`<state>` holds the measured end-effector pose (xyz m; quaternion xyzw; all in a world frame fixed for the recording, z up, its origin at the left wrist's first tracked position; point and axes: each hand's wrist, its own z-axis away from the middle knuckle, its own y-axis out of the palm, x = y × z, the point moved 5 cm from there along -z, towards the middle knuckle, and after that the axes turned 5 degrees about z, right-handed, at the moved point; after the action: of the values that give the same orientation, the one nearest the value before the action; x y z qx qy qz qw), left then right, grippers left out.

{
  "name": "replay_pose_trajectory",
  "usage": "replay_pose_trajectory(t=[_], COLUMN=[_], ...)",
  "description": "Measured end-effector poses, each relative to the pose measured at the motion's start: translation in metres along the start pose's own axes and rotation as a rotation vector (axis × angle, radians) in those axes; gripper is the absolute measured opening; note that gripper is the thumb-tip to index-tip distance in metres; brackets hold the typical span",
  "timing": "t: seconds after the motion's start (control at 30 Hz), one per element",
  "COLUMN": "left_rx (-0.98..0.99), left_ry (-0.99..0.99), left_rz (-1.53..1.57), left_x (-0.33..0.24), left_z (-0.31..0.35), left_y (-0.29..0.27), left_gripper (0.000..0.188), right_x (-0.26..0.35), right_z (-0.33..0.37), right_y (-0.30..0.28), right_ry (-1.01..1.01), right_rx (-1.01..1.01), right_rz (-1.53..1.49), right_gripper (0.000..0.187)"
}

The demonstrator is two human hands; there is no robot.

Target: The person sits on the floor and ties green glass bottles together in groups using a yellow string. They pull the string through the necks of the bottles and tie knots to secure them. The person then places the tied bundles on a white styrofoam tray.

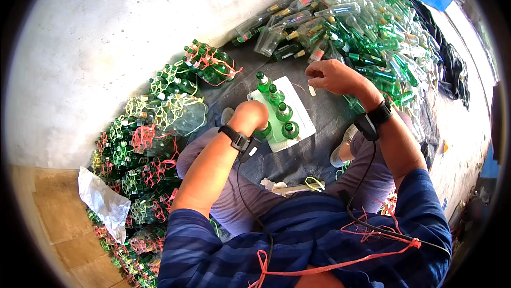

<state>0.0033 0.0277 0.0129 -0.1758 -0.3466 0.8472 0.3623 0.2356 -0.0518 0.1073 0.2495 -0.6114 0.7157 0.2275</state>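
Several green glass bottles stand upright on a white board between my knees. One green bottle is at the near right of the group, with another green bottle just behind it. My left hand is closed at the board's left edge around the top of a near-left green bottle; its fingertips are mostly hidden. Raised to the right of the board, my right hand has bent fingers, the thumb apart from them, and nothing visible in it. Behind it lies the heap of loose bottles.
Bundles of green bottles tied with red and yellow strips line the left side. A tied bundle stands beyond the board. Black sheeting edges the heap. Red strips hang across my shirt. A pale wall rises at left.
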Motion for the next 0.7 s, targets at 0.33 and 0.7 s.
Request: replay_pose_trajectory(t=[0.33, 0.7], left_rx=[0.054, 0.036], left_ry=[-0.106, 0.029], left_rz=[0.16, 0.092], left_x=[-0.02, -0.018], left_z=[0.023, -0.007], left_y=[-0.018, 0.003], left_gripper=[0.027, 0.037], right_x=[-0.009, -0.007], right_z=[0.003, 0.003], right_y=[0.002, 0.0], right_ry=[-0.019, -0.025], right_rx=[-0.014, -0.002], right_rz=[0.062, 0.082], right_gripper=[0.031, 0.031])
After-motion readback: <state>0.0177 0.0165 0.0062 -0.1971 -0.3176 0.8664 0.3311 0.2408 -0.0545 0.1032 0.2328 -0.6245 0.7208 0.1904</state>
